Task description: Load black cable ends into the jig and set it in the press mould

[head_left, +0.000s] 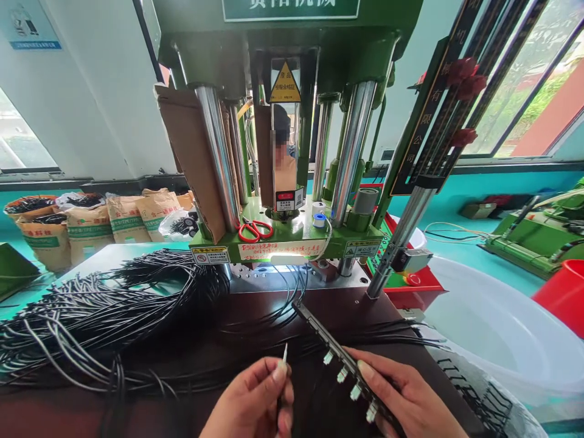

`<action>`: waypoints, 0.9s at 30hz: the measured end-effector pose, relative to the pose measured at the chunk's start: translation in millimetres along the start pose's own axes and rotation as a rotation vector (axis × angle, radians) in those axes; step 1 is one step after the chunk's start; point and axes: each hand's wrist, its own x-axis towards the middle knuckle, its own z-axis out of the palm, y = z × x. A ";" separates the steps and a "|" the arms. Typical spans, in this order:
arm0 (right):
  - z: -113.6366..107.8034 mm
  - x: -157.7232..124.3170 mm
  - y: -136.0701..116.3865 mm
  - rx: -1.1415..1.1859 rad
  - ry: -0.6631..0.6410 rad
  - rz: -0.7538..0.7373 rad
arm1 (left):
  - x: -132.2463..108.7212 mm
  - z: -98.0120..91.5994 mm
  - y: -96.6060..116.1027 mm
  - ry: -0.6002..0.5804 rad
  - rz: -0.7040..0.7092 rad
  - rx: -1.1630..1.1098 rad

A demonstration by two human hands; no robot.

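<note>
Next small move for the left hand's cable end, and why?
Probably carry the cable end, pinched in the left hand, right to the black fixture bar held by the right hand: white connectors fill its near part; the far part looks bare.

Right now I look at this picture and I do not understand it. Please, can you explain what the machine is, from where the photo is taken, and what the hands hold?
The one picture comes from a camera worn on a person's head, looking forward and down at that person's own two hands. The left hand pinches a black cable with a small metal tip pointing up. The right hand holds a long black bar carrying several small white plugs along its side. Behind them stands a green press machine with shiny steel columns; red scissors lie on its platform. A large bundle of black cables lies on the dark table. A white tub is at the right.
</note>
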 end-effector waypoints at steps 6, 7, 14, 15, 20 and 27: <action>-4.5 -0.1 0.1 -0.022 -0.066 -0.028 | 43.7 6.5 -8.2 0.053 0.107 0.394; -3.9 -0.6 -0.8 -0.038 -0.070 -0.032 | 49.4 7.1 -11.5 0.071 0.128 0.463; 6.2 -7.0 -9.7 0.017 0.030 -0.028 | 50.5 16.1 -15.9 0.139 0.178 0.600; 6.2 -7.1 -9.7 0.006 0.026 -0.023 | 49.4 16.7 -15.2 0.140 0.178 0.599; 3.1 -6.9 -7.3 -0.035 0.026 -0.048 | 49.5 14.3 -14.9 0.114 0.180 0.594; 5.2 -4.6 -3.0 -0.108 -0.006 -0.111 | 47.6 14.6 -11.4 0.098 0.166 0.552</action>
